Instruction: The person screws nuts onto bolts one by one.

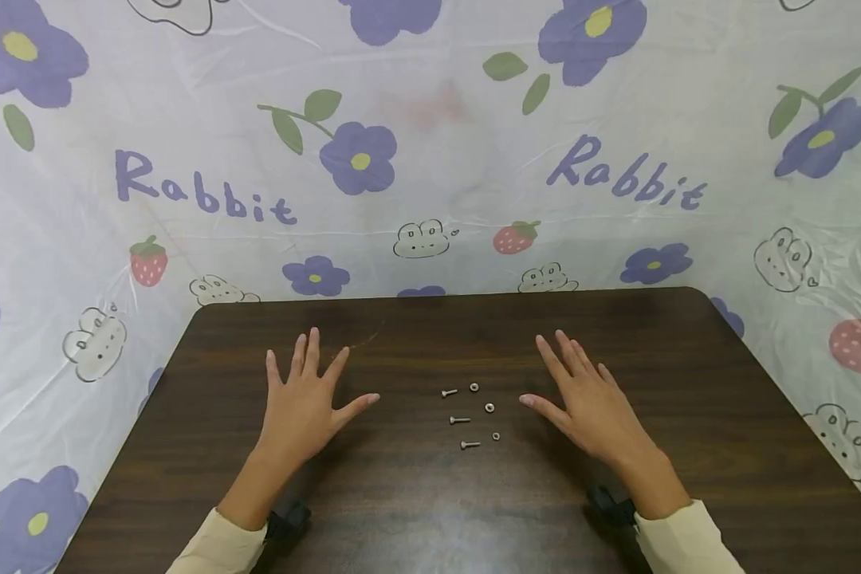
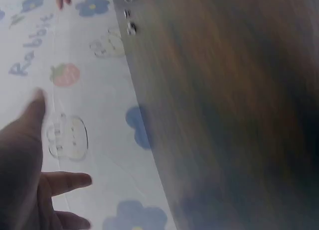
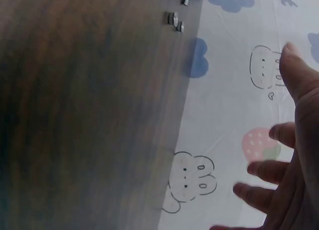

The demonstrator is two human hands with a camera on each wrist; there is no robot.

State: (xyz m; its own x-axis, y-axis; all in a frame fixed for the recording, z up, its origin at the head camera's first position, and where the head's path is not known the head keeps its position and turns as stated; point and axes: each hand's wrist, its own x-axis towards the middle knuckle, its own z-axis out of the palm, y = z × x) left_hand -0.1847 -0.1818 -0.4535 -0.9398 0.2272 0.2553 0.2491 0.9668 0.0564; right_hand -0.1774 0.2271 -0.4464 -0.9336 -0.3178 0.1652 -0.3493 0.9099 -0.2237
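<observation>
Left hand (image 1: 300,416) and right hand (image 1: 597,410) are hovering, grip released. One careless brush could be sending nuts (image 1: 490,407) and bolts (image 1: 459,420) over the far edge of the counter (image 1: 402,498).

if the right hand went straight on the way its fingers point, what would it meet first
Likely the patterned cloth beyond the table. The right hand seems to have a free way until there; the nuts lie off to its left. Depth is hard to judge.
</observation>
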